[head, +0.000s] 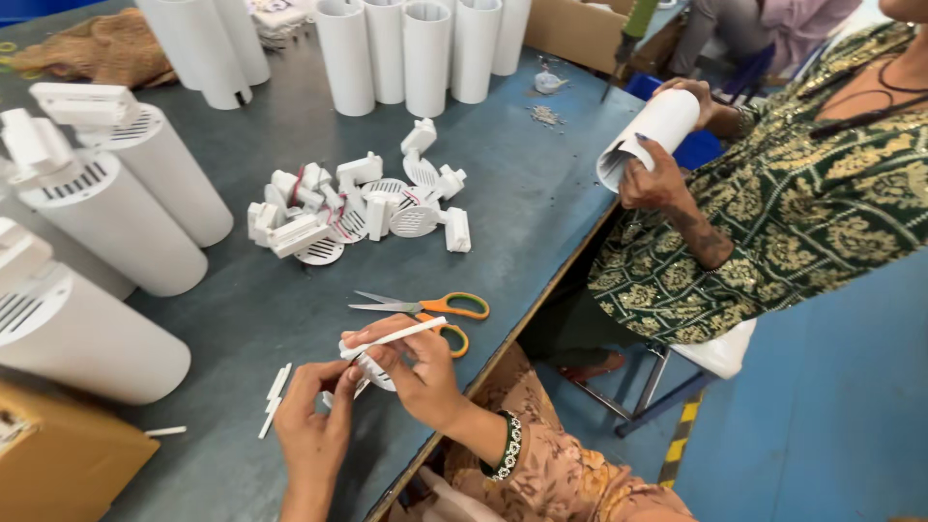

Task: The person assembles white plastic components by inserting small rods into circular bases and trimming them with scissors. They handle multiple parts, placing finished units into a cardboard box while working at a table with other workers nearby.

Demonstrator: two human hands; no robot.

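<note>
White tie strip (391, 336) pinched by both hands (372, 396) near cardboard box (58, 459).

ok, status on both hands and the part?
Left hand and right hand both pinch a round white vented part. Right also grips thin white strip. Orange scissors lie just beyond.

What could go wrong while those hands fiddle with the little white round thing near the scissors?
The open orange scissors lie just beyond the right hand, blades toward the work, so a finger might get nicked. The thin white strip pinched over the small white vented disc looks easy to bend or drop. The left hand works near the table edge, so small parts could fall off.
</note>
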